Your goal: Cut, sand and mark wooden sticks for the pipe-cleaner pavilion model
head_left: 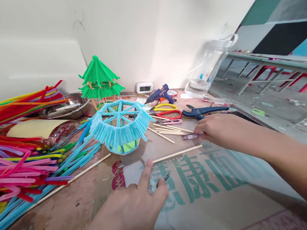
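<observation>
My left hand [137, 202] lies over the printed sheet, fingers apart, its index fingertip touching the left end of a thin wooden stick [178, 153]. Small scale marks, like those of a clear ruler, show just below that stick. To the right, the fingers of my right hand [213, 129] are closed on a short, pen-like thing [190, 136] near the tabletop; its far end is hidden in the grip. Several loose sticks [168, 129] lie just beyond. Behind my left hand stands a light-blue pipe-cleaner roof model [120, 125].
A green tiered roof model [98, 77], a white digital clock [144, 88] and a blue glue gun [160, 94] stand farther back. Blue-handled cutters [206, 111] and red-handled scissors [172, 114] lie near my right hand. Pipe cleaners [19, 162] crowd the left; a clear jug [207, 68] stands right.
</observation>
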`<action>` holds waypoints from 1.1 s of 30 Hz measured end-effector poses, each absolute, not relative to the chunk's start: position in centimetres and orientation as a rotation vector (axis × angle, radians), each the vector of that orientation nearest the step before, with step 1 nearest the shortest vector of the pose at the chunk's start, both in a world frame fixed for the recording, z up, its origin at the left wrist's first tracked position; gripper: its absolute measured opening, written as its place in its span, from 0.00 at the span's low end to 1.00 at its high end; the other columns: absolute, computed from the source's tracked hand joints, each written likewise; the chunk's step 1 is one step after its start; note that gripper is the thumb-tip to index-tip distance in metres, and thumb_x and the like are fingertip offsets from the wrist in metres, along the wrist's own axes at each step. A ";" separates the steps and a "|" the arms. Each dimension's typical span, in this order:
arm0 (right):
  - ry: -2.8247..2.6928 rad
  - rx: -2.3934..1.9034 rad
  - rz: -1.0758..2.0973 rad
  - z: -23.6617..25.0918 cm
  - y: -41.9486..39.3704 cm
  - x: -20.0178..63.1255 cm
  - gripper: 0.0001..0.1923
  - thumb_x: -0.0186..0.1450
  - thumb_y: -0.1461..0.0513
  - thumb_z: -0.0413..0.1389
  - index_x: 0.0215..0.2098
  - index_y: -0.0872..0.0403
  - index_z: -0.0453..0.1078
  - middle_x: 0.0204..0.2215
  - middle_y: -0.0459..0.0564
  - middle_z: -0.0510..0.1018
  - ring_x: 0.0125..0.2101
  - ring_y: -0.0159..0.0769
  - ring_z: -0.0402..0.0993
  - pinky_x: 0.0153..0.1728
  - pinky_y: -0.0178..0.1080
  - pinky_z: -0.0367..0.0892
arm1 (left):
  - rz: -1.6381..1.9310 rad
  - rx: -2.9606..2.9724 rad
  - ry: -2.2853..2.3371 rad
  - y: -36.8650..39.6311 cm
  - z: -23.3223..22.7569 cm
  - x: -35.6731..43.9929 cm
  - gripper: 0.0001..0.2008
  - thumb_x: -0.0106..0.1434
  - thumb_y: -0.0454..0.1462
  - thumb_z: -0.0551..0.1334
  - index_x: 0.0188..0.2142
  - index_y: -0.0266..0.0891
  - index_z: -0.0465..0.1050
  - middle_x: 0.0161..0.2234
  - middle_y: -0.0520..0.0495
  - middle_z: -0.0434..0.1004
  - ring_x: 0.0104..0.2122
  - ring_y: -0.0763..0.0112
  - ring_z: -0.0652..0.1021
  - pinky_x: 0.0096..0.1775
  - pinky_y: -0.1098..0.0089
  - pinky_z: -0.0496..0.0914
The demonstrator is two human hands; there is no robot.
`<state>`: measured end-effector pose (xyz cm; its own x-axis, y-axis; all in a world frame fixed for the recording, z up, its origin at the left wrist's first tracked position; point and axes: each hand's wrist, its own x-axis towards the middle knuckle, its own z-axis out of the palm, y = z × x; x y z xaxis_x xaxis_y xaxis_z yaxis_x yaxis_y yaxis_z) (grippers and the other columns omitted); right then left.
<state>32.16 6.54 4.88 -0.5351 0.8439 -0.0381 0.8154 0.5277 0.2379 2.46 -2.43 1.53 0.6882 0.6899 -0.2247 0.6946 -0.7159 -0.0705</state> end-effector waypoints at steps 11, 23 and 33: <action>3.143 1.656 -0.065 7.0 3.1 29.1 0.08 0.64 0.62 0.54 0.30 0.50 0.58 0.22 0.44 0.69 0.21 0.33 0.64 0.23 0.36 0.55 | -0.404 2.786 1.172 -2.3 3.3 2.7 0.36 0.52 0.29 0.64 0.62 0.42 0.66 0.66 0.21 0.54 0.29 0.56 0.84 0.23 0.67 0.76; 2.781 1.919 -1.968 0.8 4.0 22.9 0.12 0.62 0.55 0.61 0.32 0.53 0.64 0.22 0.40 0.69 0.20 0.27 0.59 0.20 0.31 0.55 | -0.303 2.901 1.147 -2.3 2.0 2.4 0.28 0.58 0.30 0.62 0.59 0.43 0.68 0.64 0.25 0.60 0.24 0.61 0.83 0.20 0.68 0.75; 2.923 2.007 -1.587 0.3 3.3 22.6 0.13 0.63 0.60 0.56 0.25 0.51 0.56 0.16 0.38 0.64 0.17 0.27 0.56 0.20 0.32 0.52 | -0.324 2.970 1.175 -2.7 1.6 2.0 0.24 0.63 0.29 0.53 0.57 0.43 0.69 0.64 0.28 0.60 0.20 0.66 0.81 0.19 0.72 0.70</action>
